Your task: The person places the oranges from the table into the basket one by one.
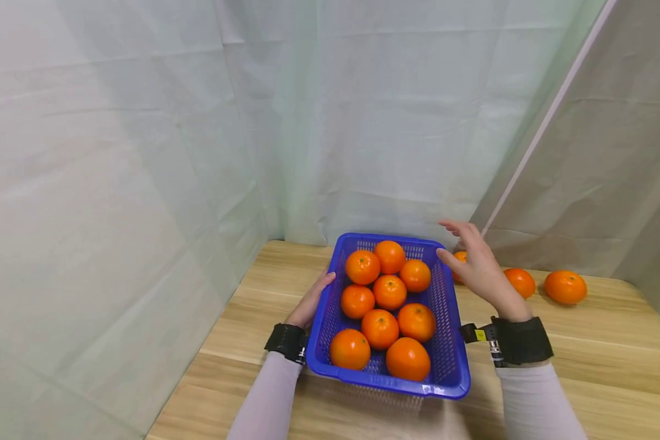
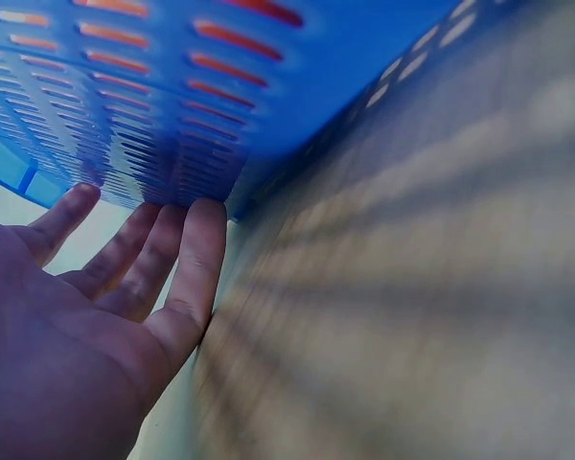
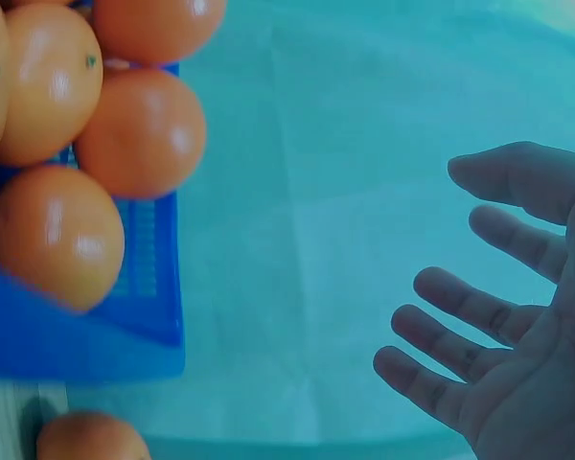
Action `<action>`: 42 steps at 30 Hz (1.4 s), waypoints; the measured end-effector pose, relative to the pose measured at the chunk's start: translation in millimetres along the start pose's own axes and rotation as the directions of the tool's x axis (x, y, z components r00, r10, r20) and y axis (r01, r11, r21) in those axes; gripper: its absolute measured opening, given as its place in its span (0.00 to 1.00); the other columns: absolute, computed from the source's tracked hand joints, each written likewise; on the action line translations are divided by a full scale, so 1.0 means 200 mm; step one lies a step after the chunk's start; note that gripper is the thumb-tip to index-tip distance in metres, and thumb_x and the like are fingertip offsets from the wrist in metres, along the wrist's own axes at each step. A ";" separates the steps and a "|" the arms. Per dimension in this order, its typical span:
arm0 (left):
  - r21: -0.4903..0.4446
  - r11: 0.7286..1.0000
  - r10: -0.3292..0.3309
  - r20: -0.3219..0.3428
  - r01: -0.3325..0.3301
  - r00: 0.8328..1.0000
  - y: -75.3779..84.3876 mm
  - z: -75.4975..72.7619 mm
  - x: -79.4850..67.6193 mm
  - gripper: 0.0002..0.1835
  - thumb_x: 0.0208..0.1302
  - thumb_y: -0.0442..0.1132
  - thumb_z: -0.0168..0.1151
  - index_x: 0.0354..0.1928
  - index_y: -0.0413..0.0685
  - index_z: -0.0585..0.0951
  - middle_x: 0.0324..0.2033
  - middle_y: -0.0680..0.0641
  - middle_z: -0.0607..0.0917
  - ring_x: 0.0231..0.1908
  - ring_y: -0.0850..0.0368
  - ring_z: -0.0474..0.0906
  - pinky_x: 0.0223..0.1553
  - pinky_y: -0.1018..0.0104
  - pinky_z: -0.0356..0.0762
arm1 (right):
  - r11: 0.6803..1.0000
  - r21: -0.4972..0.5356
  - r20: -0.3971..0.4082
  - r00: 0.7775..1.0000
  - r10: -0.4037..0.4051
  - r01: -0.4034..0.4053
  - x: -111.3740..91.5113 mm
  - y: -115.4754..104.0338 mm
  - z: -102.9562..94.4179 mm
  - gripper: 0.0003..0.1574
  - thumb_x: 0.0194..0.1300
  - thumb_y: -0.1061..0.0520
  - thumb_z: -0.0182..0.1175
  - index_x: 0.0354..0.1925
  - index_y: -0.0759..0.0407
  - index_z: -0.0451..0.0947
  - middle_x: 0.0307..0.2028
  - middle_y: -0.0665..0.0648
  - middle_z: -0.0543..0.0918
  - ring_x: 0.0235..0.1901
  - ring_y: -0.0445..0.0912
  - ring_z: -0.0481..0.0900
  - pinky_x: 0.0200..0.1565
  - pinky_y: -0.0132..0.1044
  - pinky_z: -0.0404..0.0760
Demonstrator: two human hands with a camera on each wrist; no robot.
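A blue plastic basket (image 1: 385, 382) with slotted walls stands on the wooden table, holding several oranges (image 1: 389, 292). At its left wall is my left hand (image 1: 310, 302); in the left wrist view the extended fingertips meet the slotted side (image 2: 125, 125) low down. My right hand (image 1: 475, 269) hovers by the far right corner of the rim, with nothing in it. Its fingers (image 3: 460, 307) are spread and slightly bent in the right wrist view, apart from the basket wall (image 3: 86, 335).
To the right of the basket, two oranges lie on the table, one nearer (image 1: 519, 283) and one farther out (image 1: 565, 287). Another orange (image 1: 459, 258) is partly hidden behind my right hand. A pale sheet (image 1: 363, 153) hangs along the table's back and left edges.
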State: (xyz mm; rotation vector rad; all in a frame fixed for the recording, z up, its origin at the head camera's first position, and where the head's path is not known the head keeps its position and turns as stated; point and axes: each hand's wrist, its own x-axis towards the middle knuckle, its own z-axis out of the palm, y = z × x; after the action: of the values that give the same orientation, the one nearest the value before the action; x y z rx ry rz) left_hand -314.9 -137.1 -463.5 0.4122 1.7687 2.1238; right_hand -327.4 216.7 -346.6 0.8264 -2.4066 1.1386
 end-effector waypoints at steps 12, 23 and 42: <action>-0.013 1.000 -0.010 0.007 0.010 1.000 0.00 0.00 0.00 0.30 0.75 0.59 0.34 0.75 0.69 0.43 0.73 0.42 0.53 0.67 0.41 0.58 0.61 0.41 0.65 | 0.999 0.005 -0.083 0.996 0.036 -0.036 -0.11 0.11 -0.07 0.32 0.66 0.63 0.59 0.66 0.64 0.63 0.57 0.71 0.67 0.56 0.65 0.64 0.54 0.67 0.65; -0.003 1.000 -0.009 0.009 0.009 1.000 0.00 0.00 -0.01 0.30 0.76 0.58 0.32 0.75 0.68 0.42 0.73 0.42 0.53 0.67 0.42 0.58 0.61 0.41 0.65 | 0.997 0.003 -0.099 0.992 0.079 -0.080 -0.15 0.16 -0.10 0.31 0.67 0.60 0.59 0.66 0.62 0.63 0.58 0.72 0.65 0.57 0.67 0.62 0.54 0.69 0.64; 0.015 1.000 -0.002 0.011 0.002 1.000 0.00 -0.01 0.00 0.30 0.76 0.58 0.32 0.75 0.66 0.42 0.73 0.42 0.53 0.67 0.42 0.59 0.61 0.42 0.66 | 0.972 -0.110 0.070 0.974 0.217 -0.209 -0.10 0.39 -0.11 0.34 0.71 0.54 0.55 0.68 0.64 0.57 0.60 0.77 0.55 0.58 0.73 0.58 0.54 0.75 0.59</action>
State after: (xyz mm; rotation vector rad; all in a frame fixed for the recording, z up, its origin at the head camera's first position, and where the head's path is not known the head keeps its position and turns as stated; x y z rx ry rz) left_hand -315.2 -139.1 -464.4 0.4256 1.7788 2.1044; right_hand -360.2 280.7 -389.9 0.6038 -2.6483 1.0645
